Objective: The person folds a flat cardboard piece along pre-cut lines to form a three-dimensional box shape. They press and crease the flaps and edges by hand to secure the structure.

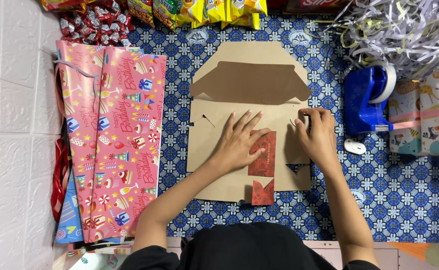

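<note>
We press our left hand (239,142) flat on the red card (262,153) in the middle of the brown box (249,95), while our right hand (315,135) fingers pinch the box's side flap, probably folding it up next.

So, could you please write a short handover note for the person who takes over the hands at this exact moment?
Left hand: open, lying flat on the brown cardboard box blank, fingertips at the edge of the red patterned panel.
Right hand: fingers curled at the blank's right side, near a slot; whether it pinches a tab cannot be told.
The blank lies unfolded on the blue patterned cloth, top flap open and flat.
Nearby: blue tape dispenser on the right, pink birthday wrapping paper on the left, shredded paper top right.
Done: blank laid out flat. Left: no wall is folded up yet.
</note>
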